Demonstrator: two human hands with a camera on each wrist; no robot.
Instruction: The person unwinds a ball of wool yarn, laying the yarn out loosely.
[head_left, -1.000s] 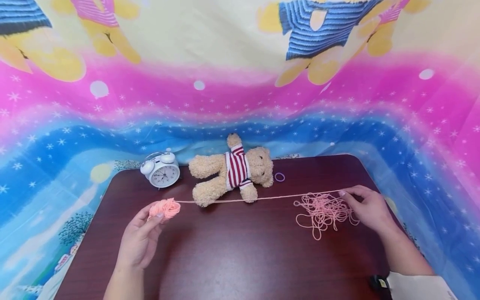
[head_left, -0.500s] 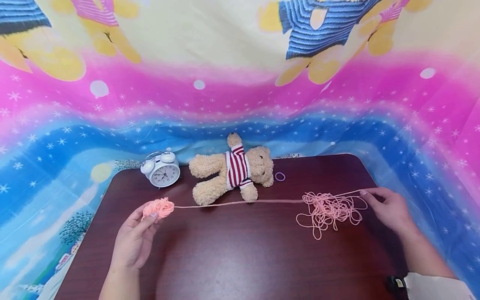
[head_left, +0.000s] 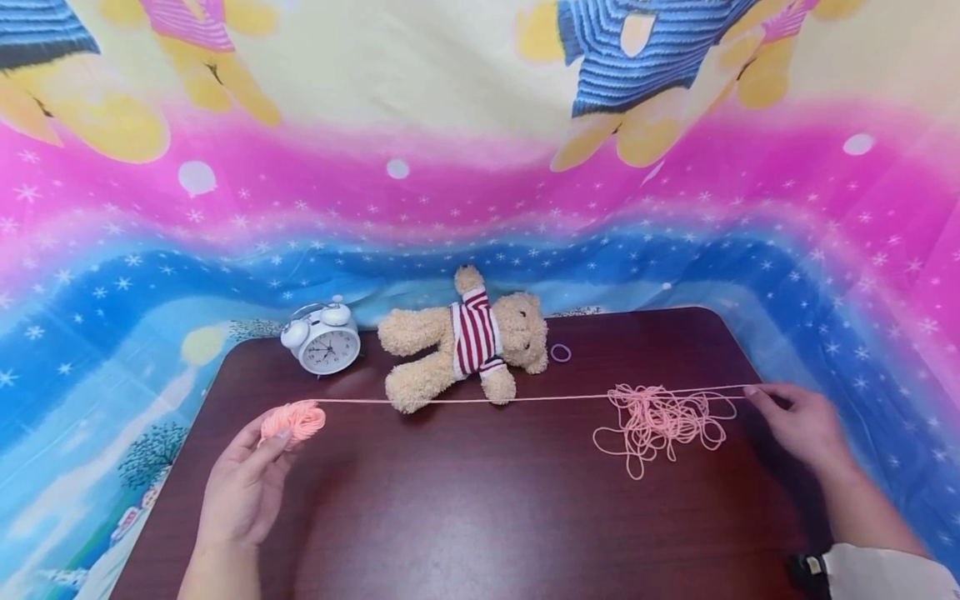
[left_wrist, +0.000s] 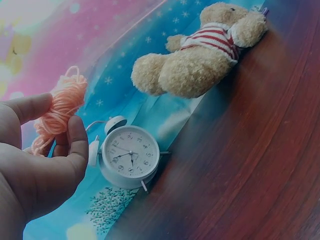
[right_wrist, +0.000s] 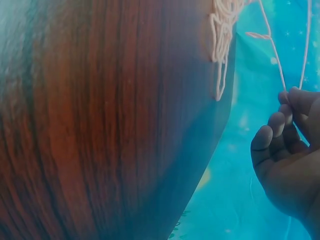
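Observation:
My left hand grips a small bundle of peach-pink yarn between thumb and fingers, in front of the alarm clock. In the left wrist view the bundle shows its wound loops, with one loop sticking up. From it a strand runs nearly straight and taut across the table to the right. At the far right my right hand pinches the yarn between thumb and forefinger; in the right wrist view strands rise from those fingertips. A loose tangle of the same yarn lies beside this hand.
A teddy bear in a red-striped shirt lies on its back at the table's rear. Left of it stands a white twin-bell alarm clock. A purple hair tie lies by the bear's head. Patterned cloth hangs behind the dark table.
My hands have spread farther apart, the left with the bundle to the left, the right to the right. The strand sagged slightly half a second ago and is now straight.

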